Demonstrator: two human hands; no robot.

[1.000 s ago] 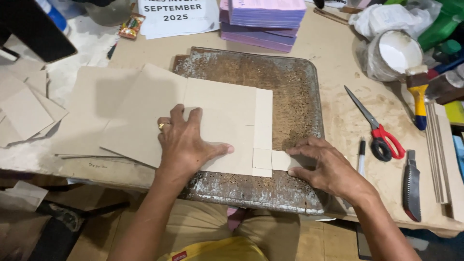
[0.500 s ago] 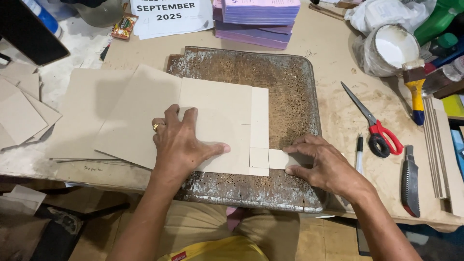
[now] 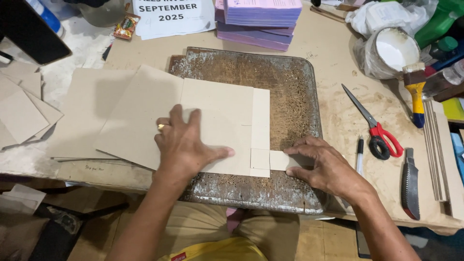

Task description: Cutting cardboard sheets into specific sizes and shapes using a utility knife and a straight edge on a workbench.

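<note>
The fingers (image 3: 193,126) of the left hand (image 3: 186,145) are lying spread and flat, gripping nothing, pressing down on the pale cardboard sheet (image 3: 217,121), with the thumb reaching toward the sheet's lower right corner. The fingers (image 3: 302,149) of the right hand (image 3: 328,169) are lying nearly flat as well, closed round nothing, their tips pinning a small cardboard strip (image 3: 276,160) that is butting against the narrow upright strip (image 3: 261,128) along the sheet's right edge. All of this is sitting on the rusty metal tray (image 3: 290,82), which is resting on the worktop (image 3: 338,121) with its near edge overhanging toward the person's lap. The likeliest trouble is slipping: the strip is being held only by fingertip pressure, so an uneven push could be skewing it out of square with the upright strip or opening a gap at the joint. The left palm is bearing on a sheet lying over a larger brown board (image 3: 130,121), and if that board shifts the whole alignment could be going with it. Further out, the red-handled scissors (image 3: 374,128), the black pen (image 3: 359,154) and the knife (image 3: 410,181) are lying just beside the right wrist, where a careless sideways move could be knocking them, and the tub of white paste (image 3: 394,48) with the yellow-handled brush (image 3: 416,94) could be smearing anything dragged that way.
</note>
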